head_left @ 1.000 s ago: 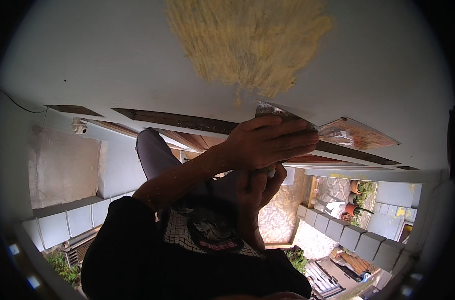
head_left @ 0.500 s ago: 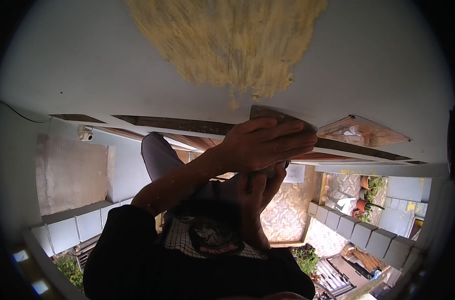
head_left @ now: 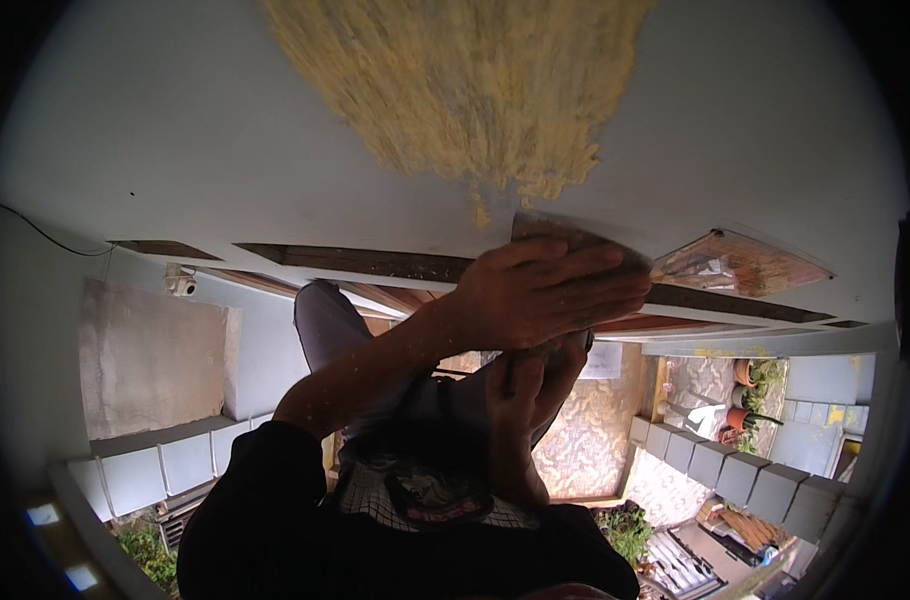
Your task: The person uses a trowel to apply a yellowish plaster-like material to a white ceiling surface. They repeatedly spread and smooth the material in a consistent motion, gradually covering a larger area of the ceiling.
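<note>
A broad grey scraper [head_left: 552, 229], or a similar flat-bladed tool, lies against the pale wall just under a rough yellowish filler patch [head_left: 475, 90]. My left hand [head_left: 550, 295] reaches across from the left and presses on the blade, its fingers stretched out flat. Below it, my right hand [head_left: 537, 385] is closed around what looks like the tool's handle, which is mostly hidden by my fingers. The blade's upper edge shows above my left fingers; its lower part is covered. Small yellowish smears sit on the wall just above that edge.
A clear rectangular plate [head_left: 745, 263] is fixed to the wall right of the tool. Long dark slots [head_left: 350, 258] run across the wall at hand height. A white camera [head_left: 179, 280] is mounted at left. Potted plants [head_left: 742, 418] and grey blocks [head_left: 710, 462] stand below right.
The whole view has shifted slightly, so the wall and patch appear a little farther right and lower. Both hands keep the same hold, with the scraper still just under the patch.
</note>
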Demonstrator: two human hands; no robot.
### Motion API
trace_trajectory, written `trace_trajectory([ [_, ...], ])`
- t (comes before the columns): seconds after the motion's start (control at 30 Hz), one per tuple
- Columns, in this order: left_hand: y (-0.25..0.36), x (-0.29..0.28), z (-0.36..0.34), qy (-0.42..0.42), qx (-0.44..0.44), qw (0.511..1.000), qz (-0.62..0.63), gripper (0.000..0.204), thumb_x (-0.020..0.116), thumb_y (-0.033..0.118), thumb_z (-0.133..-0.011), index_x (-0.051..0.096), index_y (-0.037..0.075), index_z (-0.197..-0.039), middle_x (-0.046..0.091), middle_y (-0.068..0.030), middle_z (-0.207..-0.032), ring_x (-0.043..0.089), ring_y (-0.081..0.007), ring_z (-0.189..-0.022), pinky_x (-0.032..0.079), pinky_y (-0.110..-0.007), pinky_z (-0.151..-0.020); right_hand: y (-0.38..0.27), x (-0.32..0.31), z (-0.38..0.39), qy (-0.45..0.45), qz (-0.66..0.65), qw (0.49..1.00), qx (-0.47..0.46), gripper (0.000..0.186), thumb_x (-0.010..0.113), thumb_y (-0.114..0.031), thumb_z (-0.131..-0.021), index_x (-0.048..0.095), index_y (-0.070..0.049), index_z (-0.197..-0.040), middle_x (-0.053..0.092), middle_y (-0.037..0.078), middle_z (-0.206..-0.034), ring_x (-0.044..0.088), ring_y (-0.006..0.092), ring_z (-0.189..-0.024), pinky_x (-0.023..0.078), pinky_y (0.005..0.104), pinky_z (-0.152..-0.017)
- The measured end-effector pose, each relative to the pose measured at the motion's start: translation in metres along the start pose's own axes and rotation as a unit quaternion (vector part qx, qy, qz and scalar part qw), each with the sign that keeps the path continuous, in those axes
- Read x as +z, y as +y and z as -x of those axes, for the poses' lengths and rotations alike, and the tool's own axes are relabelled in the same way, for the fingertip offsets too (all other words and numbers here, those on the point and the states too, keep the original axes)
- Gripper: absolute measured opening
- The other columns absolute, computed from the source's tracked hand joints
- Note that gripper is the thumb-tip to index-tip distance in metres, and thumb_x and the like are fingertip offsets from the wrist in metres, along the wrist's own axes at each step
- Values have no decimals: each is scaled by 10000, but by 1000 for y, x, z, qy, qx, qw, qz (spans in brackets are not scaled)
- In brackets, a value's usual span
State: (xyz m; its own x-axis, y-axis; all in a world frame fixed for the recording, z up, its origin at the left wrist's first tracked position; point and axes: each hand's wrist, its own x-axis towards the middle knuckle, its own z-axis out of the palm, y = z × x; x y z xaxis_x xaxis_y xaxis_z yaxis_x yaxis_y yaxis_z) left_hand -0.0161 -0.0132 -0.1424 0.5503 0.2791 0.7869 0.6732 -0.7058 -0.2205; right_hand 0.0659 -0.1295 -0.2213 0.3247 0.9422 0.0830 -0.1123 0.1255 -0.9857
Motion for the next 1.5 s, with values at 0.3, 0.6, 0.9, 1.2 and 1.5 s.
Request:
trace_trajectory([
  [0.3, 4, 10, 23, -28, 19, 999, 3, 318, 526, 366, -947, 652, 347, -1238, 559, 176, -1370, 466, -84, -1316, 196, -346, -1188, 1, 9, -16, 11, 139, 973, -185, 327, 504, -137, -926, 413, 20, -1197, 534, 127, -906, 505, 107, -520, 425, 245, -461],
  [0.6, 2, 4, 33, 2, -14, 998, 55, 332, 516, 408, -950, 647, 340, -1247, 567, 190, -1354, 461, -65, -1320, 235, -320, -1168, 20, 15, 6, -28, 165, 961, -220, 352, 500, -101, -922, 335, -43, -1228, 540, 140, -865, 488, 120, -451, 405, 223, -413],
  [0.9, -4, 2, 29, -58, 16, 997, 56, 330, 526, 380, -954, 623, 348, -1267, 567, 217, -1338, 481, -21, -1295, 220, -296, -1168, 16, 20, -7, 19, 182, 953, -243, 384, 595, -107, -908, 407, -69, -1240, 534, 136, -953, 549, 165, -702, 445, 312, -567],
  [1.2, -7, 9, 27, -47, 45, 998, -10, 390, 534, 422, -936, 590, 338, -1313, 518, 209, -1398, 460, -39, -1318, 186, -304, -1186, 40, 23, 8, 72, 28, 993, -94, 365, 642, -122, -895, 526, -117, -1240, 444, 150, -1202, 462, 241, -1053, 423, 415, -746],
  [1.5, -13, 3, 10, 35, 17, 999, 6, 294, 550, 400, -944, 646, 373, -1220, 568, 218, -1334, 467, -28, -1302, 158, -308, -1183, 21, 19, -8, 52, 247, 921, -298, 240, 625, -110, -872, 578, 0, -1080, 466, 201, -1178, 561, 205, -885, 436, 268, -614],
])
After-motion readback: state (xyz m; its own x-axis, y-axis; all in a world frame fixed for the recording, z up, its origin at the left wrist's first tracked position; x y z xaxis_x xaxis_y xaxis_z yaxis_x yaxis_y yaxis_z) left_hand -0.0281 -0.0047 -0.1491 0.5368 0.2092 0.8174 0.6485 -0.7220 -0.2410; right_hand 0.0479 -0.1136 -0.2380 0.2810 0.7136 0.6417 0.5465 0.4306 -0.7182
